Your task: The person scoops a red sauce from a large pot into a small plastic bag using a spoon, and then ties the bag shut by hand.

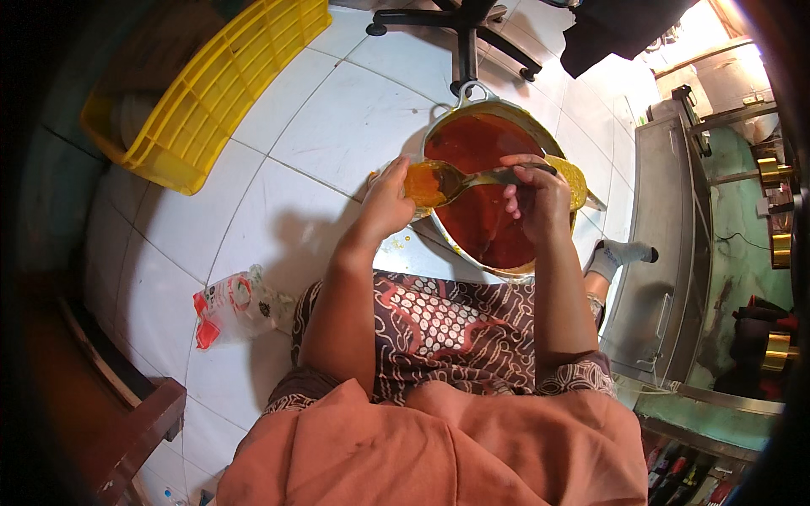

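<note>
A large metal pot (481,101) of dark red liquid (487,228) stands on the tiled floor before me. My left hand (392,202) holds a container (423,190) with orange-yellow contents at the pot's left rim; its exact kind is partly hidden. My right hand (541,190) grips the dark handle of a large spoon (450,182), whose bowl lies over the container. Beyond my right hand, a yellow-smeared thing (573,183) rests at the pot's right rim; I cannot tell what it is.
A yellow plastic crate (209,95) lies at the upper left. The base of a swivel chair (465,38) stands just beyond the pot. A printed plastic bag (234,307) is on the floor at left. Metal cabinets (652,240) line the right side, near my socked foot (620,255).
</note>
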Demonstrator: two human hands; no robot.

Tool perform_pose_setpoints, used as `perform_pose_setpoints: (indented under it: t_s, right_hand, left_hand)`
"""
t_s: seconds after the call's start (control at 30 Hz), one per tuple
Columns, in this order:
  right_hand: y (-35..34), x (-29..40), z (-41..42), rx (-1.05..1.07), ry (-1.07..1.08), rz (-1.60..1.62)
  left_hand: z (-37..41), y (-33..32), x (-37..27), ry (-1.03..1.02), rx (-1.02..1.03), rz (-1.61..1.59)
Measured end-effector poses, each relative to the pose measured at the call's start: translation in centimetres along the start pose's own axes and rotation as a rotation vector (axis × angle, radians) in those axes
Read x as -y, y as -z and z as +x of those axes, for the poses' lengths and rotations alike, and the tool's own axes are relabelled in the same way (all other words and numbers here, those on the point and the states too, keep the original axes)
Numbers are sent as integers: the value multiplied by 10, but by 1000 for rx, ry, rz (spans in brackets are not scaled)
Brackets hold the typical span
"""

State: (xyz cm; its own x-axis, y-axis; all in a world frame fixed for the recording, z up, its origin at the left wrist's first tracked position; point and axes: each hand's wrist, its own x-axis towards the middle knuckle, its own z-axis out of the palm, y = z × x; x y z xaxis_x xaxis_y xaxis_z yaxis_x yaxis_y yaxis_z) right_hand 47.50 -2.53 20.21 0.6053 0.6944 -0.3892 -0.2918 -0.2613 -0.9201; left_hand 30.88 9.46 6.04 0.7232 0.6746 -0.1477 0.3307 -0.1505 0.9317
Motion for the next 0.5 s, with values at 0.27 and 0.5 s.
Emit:
perform_pose_setpoints:
  t_s: [0.27,0.5]
  right_hand:
    - [-49,17,-12,-8,251,-399]
    - [-36,3,-8,-92,205,-143]
  left_hand:
    - [-4,0,-5,9,-12,-26]
    - [-3,2,1,-8,-32,-42]
